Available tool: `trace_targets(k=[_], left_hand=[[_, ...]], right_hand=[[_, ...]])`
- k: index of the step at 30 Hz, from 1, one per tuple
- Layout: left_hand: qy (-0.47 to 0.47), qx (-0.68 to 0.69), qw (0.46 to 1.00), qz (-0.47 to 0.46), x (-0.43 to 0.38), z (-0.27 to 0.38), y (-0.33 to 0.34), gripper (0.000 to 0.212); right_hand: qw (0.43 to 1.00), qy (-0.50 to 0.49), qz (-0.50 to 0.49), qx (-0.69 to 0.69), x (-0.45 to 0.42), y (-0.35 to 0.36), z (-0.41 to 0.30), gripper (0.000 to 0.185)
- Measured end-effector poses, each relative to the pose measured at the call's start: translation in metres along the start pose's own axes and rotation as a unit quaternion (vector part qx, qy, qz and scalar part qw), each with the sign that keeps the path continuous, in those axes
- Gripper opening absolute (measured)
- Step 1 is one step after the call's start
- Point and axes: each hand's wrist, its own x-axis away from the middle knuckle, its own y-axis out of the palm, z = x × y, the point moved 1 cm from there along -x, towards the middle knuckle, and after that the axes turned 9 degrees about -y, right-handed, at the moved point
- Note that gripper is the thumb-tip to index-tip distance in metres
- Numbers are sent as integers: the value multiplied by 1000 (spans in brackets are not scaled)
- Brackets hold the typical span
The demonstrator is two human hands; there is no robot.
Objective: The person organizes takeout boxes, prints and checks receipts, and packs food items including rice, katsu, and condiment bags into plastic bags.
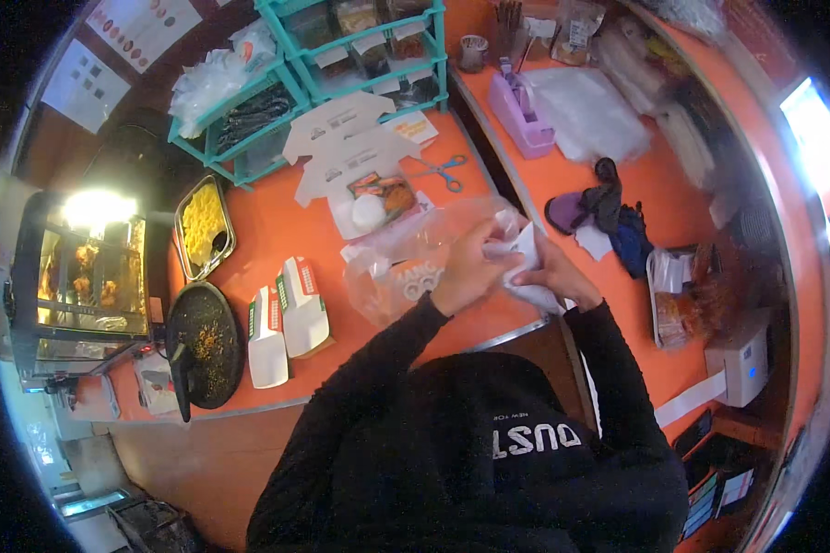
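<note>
Both my hands are together over the front of the orange counter. My left hand (474, 266) and my right hand (559, 271) hold a crumpled white wrapped bundle (534, 287) between them; its contents are hidden. Beneath and beside my left hand spreads a clear plastic bag (380, 276) with printing on it. Just beyond lies an unfolded white cardboard food box (346, 155). On its base sit a white round of what looks like rice (369, 213), a brown fried piece (399, 199) and red sachets (368, 183).
Blue-handled scissors (449, 173) lie near the box. Leftward are two folded cartons (304, 304), a stone mortar with pestle (214, 345), a tray of yellow food (204, 221) and a lit display case (90, 276). Teal racks (301, 97) stand behind; a purple tape dispenser (522, 114) sits right.
</note>
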Motion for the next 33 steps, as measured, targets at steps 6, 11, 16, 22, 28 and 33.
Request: trace_targets(k=[6, 11, 16, 22, 28, 33], left_hand=[[16, -147, 971, 185, 9, -7, -14, 27], [-69, -145, 974, 160, 17, -4, -23, 26], [-151, -55, 985, 58, 5, 7, -22, 29], [-116, -57, 984, 120, 5, -9, -30, 25], [-109, 4, 983, 150, 2, -2, -16, 17], [-56, -17, 979, 195, 6, 0, -6, 19]], right_hand=[[948, -2, -16, 317, -123, -88, -2, 48], [515, -181, 31, 838, -302, -138, 20, 26], [406, 35, -53, 912, -375, -200, 120, 29], [456, -110, 25, 883, -303, -165, -25, 17], [920, -255, 259, 146, -107, -112, -96, 28], [961, -152, 182, -140, -29, -10, -38, 40]])
